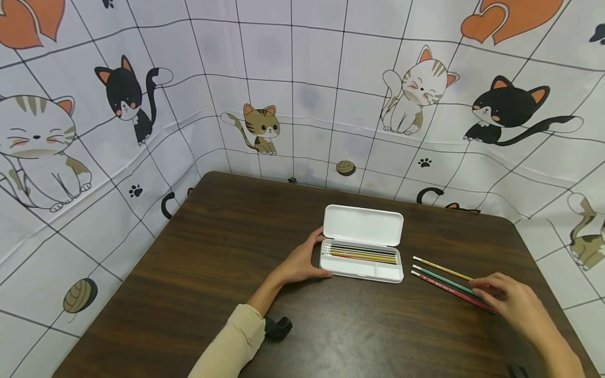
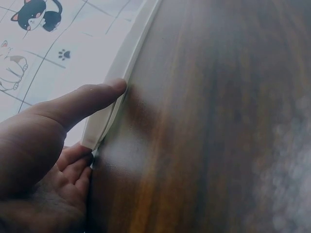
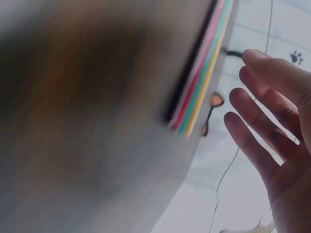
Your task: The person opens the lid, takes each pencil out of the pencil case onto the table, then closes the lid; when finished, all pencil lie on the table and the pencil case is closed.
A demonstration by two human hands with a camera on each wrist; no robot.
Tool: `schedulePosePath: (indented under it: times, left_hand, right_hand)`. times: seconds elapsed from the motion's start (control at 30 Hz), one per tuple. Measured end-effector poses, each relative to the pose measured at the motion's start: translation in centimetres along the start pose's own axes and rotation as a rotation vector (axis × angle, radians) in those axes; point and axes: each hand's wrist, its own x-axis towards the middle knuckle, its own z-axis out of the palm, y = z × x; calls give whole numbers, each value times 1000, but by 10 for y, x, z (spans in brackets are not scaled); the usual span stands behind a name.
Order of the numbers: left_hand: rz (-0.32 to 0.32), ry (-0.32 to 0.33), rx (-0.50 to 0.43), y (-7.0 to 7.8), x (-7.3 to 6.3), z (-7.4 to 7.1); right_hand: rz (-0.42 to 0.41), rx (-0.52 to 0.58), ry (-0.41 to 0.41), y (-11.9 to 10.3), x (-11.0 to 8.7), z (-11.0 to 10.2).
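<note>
A white pencil case (image 1: 347, 268) lies with its lid (image 1: 363, 226) raised. Several pencils (image 1: 364, 253) lie side by side in its back compartment. My left hand (image 1: 299, 264) grips the left end of the case, thumb at the front corner and fingers toward the back. The left wrist view shows that thumb on the case's edge (image 2: 107, 114). To the right, a yellow pencil (image 1: 441, 266), a green pencil (image 1: 441, 277) and a red pencil (image 1: 441, 286) lie slanted on the table. Over their right ends hovers my right hand (image 1: 515, 303), its fingers (image 3: 250, 141) loosely bent and apart from the pencils in the right wrist view.
The dark wooden table (image 1: 227, 236) extends around the case. Behind it and along both sides hangs a white sheet (image 1: 312, 63) with cat drawings and grid lines. A black strap piece (image 1: 279, 328) sits at my left wrist.
</note>
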Motion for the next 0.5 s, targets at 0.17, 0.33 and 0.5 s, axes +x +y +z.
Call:
schedulePosePath:
  times: [0.17, 0.33, 0.5]
  left_hand:
    - [-10, 4, 3, 1, -1, -2]
    - [-11, 3, 12, 3, -2, -2]
    - [-7, 1, 8, 5, -2, -2]
  right_hand:
    - [-30, 52, -38, -26, 36, 15]
    - [-48, 114, -90, -62, 74, 48]
    - [-78, 199, -139, -97, 104, 76]
